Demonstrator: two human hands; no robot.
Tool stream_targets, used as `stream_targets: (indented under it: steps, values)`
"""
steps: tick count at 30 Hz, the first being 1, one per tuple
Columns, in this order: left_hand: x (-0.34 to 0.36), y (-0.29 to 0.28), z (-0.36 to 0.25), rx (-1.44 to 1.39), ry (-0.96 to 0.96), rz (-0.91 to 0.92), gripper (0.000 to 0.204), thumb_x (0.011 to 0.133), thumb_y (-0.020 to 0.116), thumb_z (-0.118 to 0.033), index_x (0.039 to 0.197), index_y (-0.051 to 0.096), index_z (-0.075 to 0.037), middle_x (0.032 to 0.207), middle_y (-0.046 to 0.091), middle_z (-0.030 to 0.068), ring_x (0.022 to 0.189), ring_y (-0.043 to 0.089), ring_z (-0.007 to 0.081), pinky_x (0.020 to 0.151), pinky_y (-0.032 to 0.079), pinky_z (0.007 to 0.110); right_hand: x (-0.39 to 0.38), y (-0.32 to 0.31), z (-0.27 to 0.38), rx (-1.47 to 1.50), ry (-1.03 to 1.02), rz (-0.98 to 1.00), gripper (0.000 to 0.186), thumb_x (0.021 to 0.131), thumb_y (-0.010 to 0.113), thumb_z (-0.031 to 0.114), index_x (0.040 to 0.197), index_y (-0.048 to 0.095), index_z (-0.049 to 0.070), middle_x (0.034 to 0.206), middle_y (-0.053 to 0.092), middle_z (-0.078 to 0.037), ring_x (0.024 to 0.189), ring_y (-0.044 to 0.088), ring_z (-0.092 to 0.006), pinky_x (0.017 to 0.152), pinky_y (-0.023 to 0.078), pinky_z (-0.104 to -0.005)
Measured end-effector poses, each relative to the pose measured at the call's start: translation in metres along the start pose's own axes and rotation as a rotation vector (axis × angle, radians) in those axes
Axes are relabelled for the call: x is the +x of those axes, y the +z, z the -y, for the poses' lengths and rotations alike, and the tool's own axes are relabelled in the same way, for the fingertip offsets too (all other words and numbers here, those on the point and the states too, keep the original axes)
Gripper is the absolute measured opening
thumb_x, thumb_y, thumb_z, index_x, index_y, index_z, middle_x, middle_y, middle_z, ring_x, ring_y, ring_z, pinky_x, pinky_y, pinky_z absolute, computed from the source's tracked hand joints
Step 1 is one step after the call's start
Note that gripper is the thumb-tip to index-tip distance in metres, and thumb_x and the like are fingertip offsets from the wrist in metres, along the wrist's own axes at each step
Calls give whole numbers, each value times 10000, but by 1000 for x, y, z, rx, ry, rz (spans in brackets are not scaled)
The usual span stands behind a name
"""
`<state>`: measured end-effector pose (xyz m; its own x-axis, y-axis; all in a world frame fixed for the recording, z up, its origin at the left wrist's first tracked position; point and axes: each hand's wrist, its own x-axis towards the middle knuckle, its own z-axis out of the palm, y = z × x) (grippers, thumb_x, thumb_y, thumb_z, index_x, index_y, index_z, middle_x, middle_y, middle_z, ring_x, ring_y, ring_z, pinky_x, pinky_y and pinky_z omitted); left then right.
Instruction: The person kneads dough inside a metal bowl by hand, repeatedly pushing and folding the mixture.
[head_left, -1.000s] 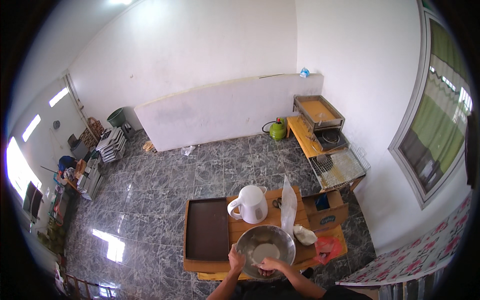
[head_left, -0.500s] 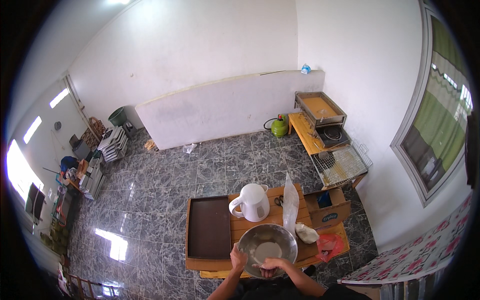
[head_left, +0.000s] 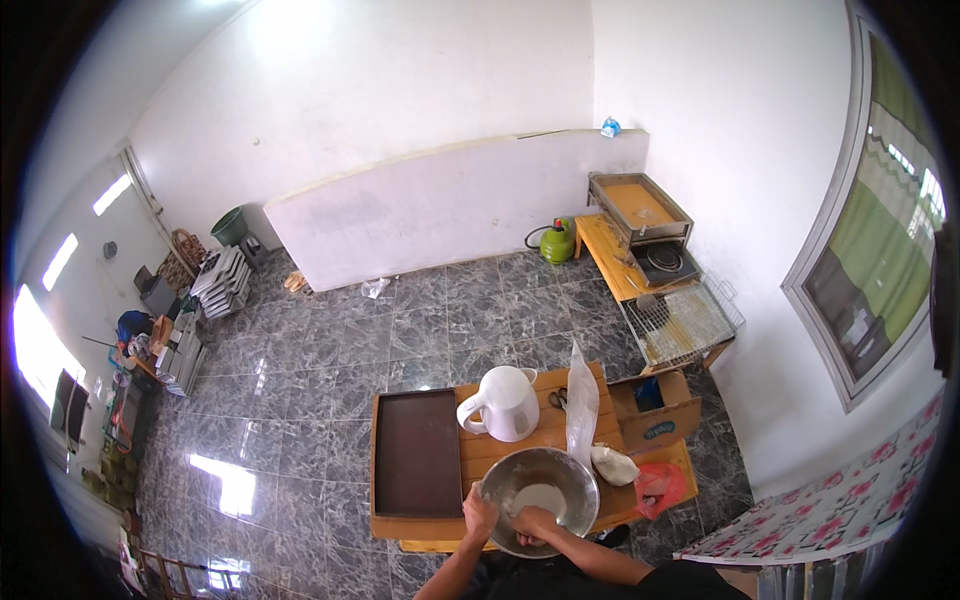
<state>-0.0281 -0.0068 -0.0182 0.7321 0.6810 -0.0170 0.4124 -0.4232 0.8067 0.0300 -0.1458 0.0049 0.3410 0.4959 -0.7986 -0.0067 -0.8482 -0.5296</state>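
Note:
A wide steel mixing bowl (head_left: 578,482) stands at the near edge of the wooden table (head_left: 546,377), with a pale, whitish mixture (head_left: 541,497) at its bottom. My left hand (head_left: 480,512) grips the bowl's left rim. Inside the near part of the bowl, my right hand (head_left: 535,525) is closed low by the mixture; what its fingers hold, if anything, is hidden. A white electric kettle (head_left: 508,408) is just behind the bowl. To its right are dark-handled scissors (head_left: 558,398) and a tall clear plastic bag (head_left: 581,410). A white bag (head_left: 614,466) lies right of the bowl.
A dark brown tray (head_left: 417,455) covers the table's left side. Toward the right are a red plastic bag (head_left: 660,488) and an open cardboard box (head_left: 655,425). Farther off, a green gas cylinder (head_left: 557,243) stands near a wooden bench (head_left: 600,245) carrying a burner and wire rack.
My right hand's fingers have curled into a tighter grip inside the bowl, and the hand has moved slightly up. My left hand stays on the rim.

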Motion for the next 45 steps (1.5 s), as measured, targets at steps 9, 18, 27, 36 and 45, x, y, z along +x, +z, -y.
stream_targets:
  steps: [9,18,27,36,45]
  values:
    - [0,-10,-17,-65,-5,39,376,720,556,-15,1095,589,-22,988,664,254,976,613,451,851,488,478,17,3,8,-159,-162,-620,589,947,379,399,652,703,5,677,674,-190,697,676,-386,740,527,-487]
    - [-3,-14,-27,72,2,11,376,733,563,-40,1108,591,-15,1009,659,253,995,612,437,855,490,480,67,12,-9,-139,-354,-1033,512,926,451,317,566,676,31,538,598,-200,527,617,-402,594,529,-485]
    - [-2,-15,-45,115,-98,20,313,791,549,-69,1101,593,-55,1019,663,228,984,608,441,830,490,493,70,0,-4,23,-374,-1068,439,909,505,354,634,711,81,618,631,-217,569,634,-415,619,536,-490]
    - [-5,-16,-54,94,-126,-13,321,757,583,-62,1077,563,-63,970,663,227,952,609,450,815,484,506,51,-44,4,-39,-244,-243,339,888,538,372,954,708,86,826,713,-140,783,683,-349,772,521,-444]
    - [-2,-9,-36,93,-104,-81,310,743,596,-67,1049,549,-54,957,666,231,935,613,451,797,489,506,22,-10,0,-136,-507,-348,464,838,630,305,1224,594,52,1296,556,-234,1204,526,-386,977,450,-457]
